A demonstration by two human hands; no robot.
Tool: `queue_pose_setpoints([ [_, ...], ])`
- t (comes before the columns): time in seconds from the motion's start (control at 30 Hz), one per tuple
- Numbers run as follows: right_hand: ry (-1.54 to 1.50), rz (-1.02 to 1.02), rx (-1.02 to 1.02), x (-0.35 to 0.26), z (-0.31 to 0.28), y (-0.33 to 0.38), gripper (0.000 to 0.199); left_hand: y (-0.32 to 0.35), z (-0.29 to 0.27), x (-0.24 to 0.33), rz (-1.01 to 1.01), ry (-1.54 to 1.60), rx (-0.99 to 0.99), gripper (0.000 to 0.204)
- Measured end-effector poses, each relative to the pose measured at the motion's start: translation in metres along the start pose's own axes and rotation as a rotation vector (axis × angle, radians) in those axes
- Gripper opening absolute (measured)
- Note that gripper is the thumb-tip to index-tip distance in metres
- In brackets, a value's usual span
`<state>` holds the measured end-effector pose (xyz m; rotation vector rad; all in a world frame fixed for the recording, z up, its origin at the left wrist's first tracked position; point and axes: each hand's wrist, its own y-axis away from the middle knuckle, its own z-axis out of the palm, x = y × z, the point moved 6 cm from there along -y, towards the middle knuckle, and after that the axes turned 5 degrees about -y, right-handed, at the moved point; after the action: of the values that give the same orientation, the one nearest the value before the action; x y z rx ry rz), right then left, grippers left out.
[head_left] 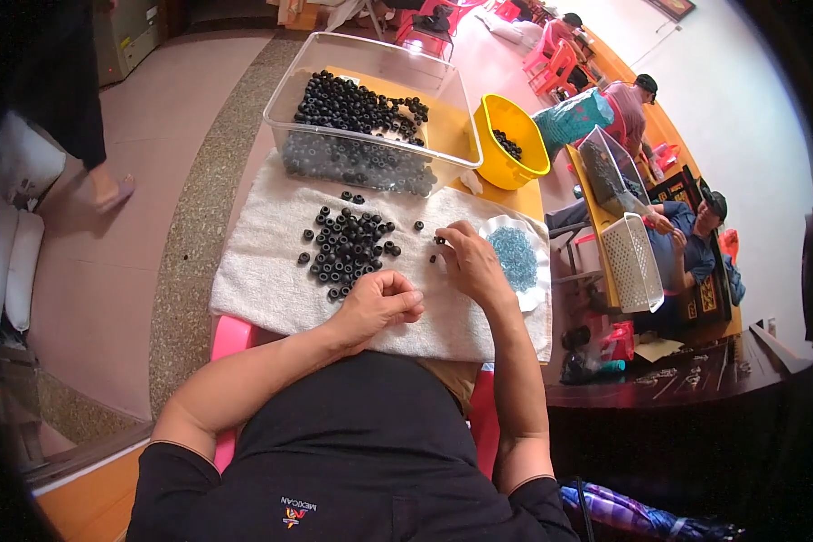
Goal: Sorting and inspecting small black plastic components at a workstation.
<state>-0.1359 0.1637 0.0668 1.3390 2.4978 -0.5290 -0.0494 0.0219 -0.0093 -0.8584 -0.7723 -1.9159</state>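
Note:
A pile of black, bead-like round pieces with holes (348, 248) lies on a white towel (262, 262). My left hand (379, 303) rests just right of the pile's near edge, its fingers curled and pressed together; anything inside them is hidden. Farther right, my right hand (470, 260) reaches down with its fingertips closed on a black bead (440, 240). Two more single beads lie loose near those fingertips. Beside that hand is a white wavy-rimmed plate (535, 298) heaped with small, clear blue pieces (513, 257).
Behind the towel stands a clear plastic bin (379, 154) of black beads, with a yellow tub (524, 167) to its right. At right, a person (696, 239) sits by a white basket (630, 262). White sacks (9, 262) stand at far left, where another person's leg shows.

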Motion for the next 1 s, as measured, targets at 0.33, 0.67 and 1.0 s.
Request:
queue_pose_setpoints([
  [0.33, -0.417, 0.026, 0.178, 0.0, -0.012, 0.017, 0.024, 0.002, 0.001, 0.002, -0.002, 0.008, 0.004, 0.013],
  [0.67, -0.658, 0.052, -0.002, -0.044, 0.009, 0.062, 0.024, 0.004, 0.007, 0.007, 0.045, 0.043, -0.007, 0.015],
  [1.0, -0.73, 0.071, 0.005, -0.049, 0.01, 0.064, 0.016, 0.002, 0.003, 0.004, 0.04, 0.001, -0.032, 0.016],
])
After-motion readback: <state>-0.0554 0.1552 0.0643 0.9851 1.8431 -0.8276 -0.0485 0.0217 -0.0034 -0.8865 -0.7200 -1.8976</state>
